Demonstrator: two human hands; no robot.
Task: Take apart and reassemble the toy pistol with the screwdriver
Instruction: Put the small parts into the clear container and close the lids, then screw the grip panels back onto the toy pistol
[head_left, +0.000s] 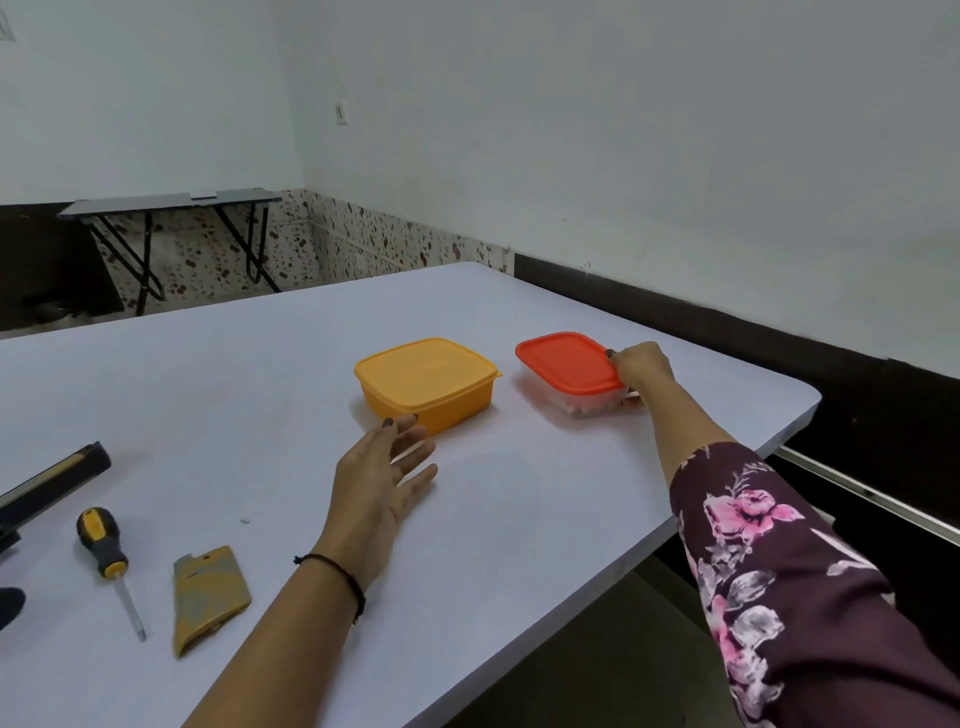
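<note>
A screwdriver (106, 558) with a yellow and black handle lies on the white table (218, 395) at the near left, tip toward me. Beside it lies a yellow-grey pistol grip panel (208, 597). A black and yellow pistol part (49, 480) reaches in from the left edge. My right hand (641, 371) grips the right corner of a clear box with a red lid (569, 364), thumb on the lid and fingers at its side. My left hand (387, 475) hovers open over the table, fingertips close to the near corner of a closed yellow box (428, 382).
The table's right edge runs diagonally close to the red-lidded box. A small white speck (245, 520) lies on the table near my left wrist. A dark object (10, 603) pokes in at the far left. A folding table (166, 205) stands by the far wall.
</note>
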